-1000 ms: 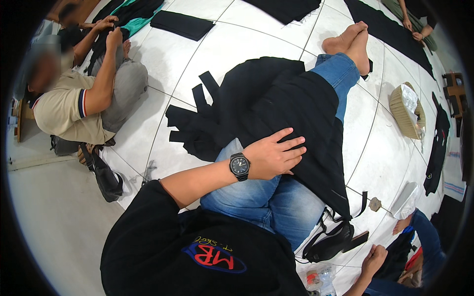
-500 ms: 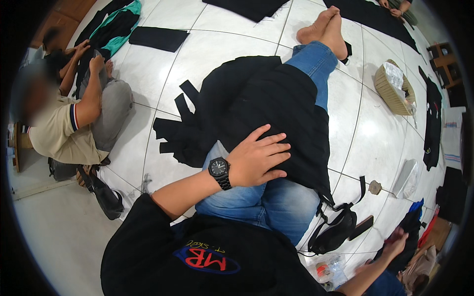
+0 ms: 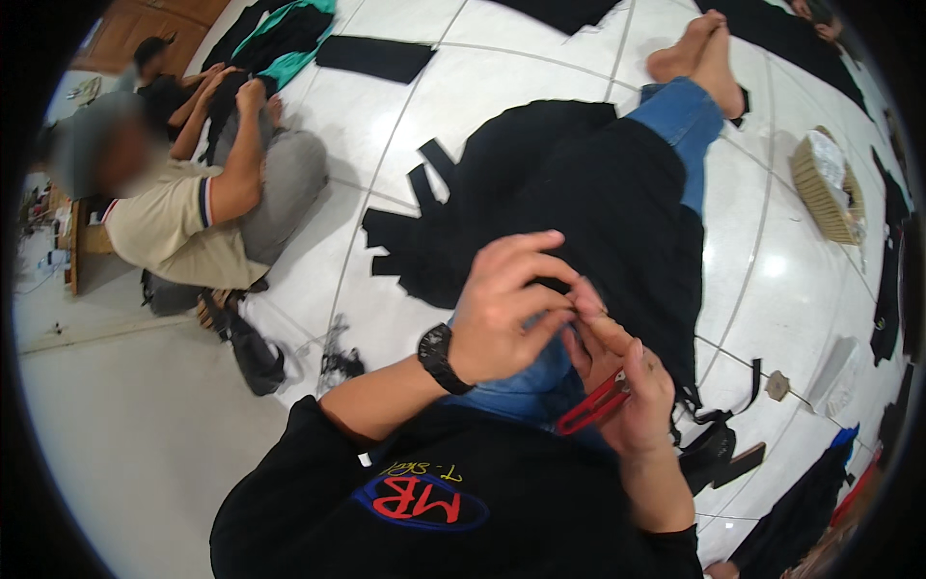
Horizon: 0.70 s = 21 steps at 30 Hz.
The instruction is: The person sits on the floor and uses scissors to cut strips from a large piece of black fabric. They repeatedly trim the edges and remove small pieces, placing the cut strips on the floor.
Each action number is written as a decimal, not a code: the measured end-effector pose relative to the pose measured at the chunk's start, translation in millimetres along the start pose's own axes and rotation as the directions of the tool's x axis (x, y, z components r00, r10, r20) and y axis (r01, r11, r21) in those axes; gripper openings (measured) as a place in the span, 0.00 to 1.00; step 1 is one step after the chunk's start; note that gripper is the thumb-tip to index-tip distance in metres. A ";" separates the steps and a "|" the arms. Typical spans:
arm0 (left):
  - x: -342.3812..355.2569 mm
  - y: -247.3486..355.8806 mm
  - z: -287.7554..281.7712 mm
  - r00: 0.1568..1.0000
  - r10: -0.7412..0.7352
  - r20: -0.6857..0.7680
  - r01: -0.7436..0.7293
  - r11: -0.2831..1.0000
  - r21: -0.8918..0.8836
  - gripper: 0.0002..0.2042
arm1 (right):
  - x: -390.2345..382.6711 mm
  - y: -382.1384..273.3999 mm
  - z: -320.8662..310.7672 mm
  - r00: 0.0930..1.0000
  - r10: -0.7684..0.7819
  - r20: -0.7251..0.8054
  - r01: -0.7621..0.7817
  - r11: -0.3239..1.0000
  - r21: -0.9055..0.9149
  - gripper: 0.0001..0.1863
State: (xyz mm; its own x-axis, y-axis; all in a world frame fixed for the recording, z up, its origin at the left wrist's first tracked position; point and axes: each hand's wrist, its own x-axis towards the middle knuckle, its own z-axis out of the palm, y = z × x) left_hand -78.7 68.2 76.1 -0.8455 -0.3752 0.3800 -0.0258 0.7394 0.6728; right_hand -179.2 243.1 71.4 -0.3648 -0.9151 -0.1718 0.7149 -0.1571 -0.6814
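Note:
My left hand (image 3: 511, 314), with a dark watch at the wrist, is raised over my lap. Its curled fingers meet the fingertips of my right hand (image 3: 622, 381); whatever is pinched there is too small to make out. Red thread snips (image 3: 593, 403) rest in the palm of my right hand, held by its curled fingers. Beneath and beyond both hands, a large black cloth (image 3: 579, 193) covers my jeans-clad legs. Several black strips (image 3: 395, 232) stick out at its left side.
A person in a beige shirt (image 3: 174, 217) sits at the left, beside a black bag (image 3: 246, 352). A wicker basket (image 3: 828, 193) stands at the right. Folded black cloth (image 3: 376, 60) lies on the white tiles ahead. Near my right side are a dark pouch (image 3: 709, 449) and a dark flat object (image 3: 740, 466).
My left hand has lifted off the black cloth, and its fingers have curled. My right hand has come in from the lower right with the red snips. The view has shifted left.

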 end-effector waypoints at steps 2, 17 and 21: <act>-28.7 -19.3 -35.9 0.989 -0.137 -0.058 0.140 0.988 0.057 0.06 | -0.4 -11.6 -11.1 0.951 0.275 0.143 -0.275 0.961 -0.022 0.34; -394.2 -146.5 -218.8 0.068 -0.983 -0.172 0.477 -0.119 0.871 0.15 | -30.5 -70.3 -103.0 0.840 -0.264 -0.475 -0.012 0.865 -0.502 0.29; -410.5 -164.1 -237.0 0.105 -0.947 -0.302 0.555 -0.196 0.809 0.20 | -37.6 -80.0 -125.6 0.772 -0.373 -0.515 0.003 0.812 -0.583 0.25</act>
State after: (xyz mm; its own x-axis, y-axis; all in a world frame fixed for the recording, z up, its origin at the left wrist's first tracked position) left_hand 399.0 -31.6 -39.9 0.0967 -0.9089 -0.4055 -0.8951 0.0987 -0.4347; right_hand -297.6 336.7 43.1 -0.8550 -0.4571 -0.2449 0.2314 0.0863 -0.9690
